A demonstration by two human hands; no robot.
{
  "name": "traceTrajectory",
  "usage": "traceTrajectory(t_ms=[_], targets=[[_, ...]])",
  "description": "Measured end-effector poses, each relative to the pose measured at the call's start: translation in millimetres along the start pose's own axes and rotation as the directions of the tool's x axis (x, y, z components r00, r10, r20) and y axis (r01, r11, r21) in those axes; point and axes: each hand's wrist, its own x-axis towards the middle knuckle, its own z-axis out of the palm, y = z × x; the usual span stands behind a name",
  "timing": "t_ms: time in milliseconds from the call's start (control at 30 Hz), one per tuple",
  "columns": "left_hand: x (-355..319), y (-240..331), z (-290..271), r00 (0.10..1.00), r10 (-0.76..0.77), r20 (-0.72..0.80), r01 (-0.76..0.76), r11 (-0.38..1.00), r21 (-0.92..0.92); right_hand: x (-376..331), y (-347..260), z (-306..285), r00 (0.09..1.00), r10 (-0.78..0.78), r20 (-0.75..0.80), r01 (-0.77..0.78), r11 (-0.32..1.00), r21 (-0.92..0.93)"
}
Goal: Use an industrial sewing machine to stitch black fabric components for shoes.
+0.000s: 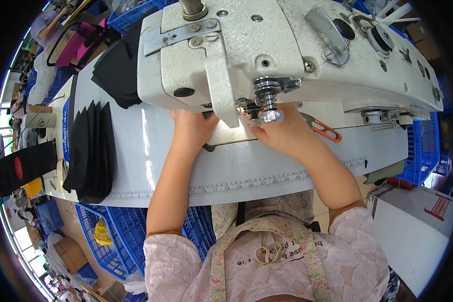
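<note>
My left hand [194, 128] and right hand [282, 132] press flat under the machine [267, 45]. Fingers are hidden; maybe holding cloth. The needle could poke them.

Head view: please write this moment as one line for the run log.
left hand: on table under sewing machine head | right hand: beside needle area | black fabric stack: left on table | grip: unclear
</note>
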Motion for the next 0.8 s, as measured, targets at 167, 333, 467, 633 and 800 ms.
traceTrajectory(t_ms=[167,333,467,633,800], targets=[[0,3,1,0.993,-0.12,0.024,0.121,0.99,-0.068,1,2,2,0.999,0.04,0.013,-0.04,0.999,0.019],[-3,-8,8,0.989,-0.138,0.048,0.137,0.99,0.04,2,0,0,0.994,0.078,0.077,-0.078,0.997,-0.006],[-1,-7,10,0.992,-0.122,0.033,0.121,0.992,0.035,2,4,2,0.999,0.014,0.038,-0.012,0.999,-0.044],[-1,-11,10,0.988,-0.13,0.078,0.126,0.991,0.052,3,2,0,0.997,0.033,0.074,-0.028,0.998,-0.061],[0,-12,10,0.996,-0.083,0.033,0.083,0.997,-0.005,3,4,3,0.998,0.038,0.059,-0.036,0.999,-0.028]])
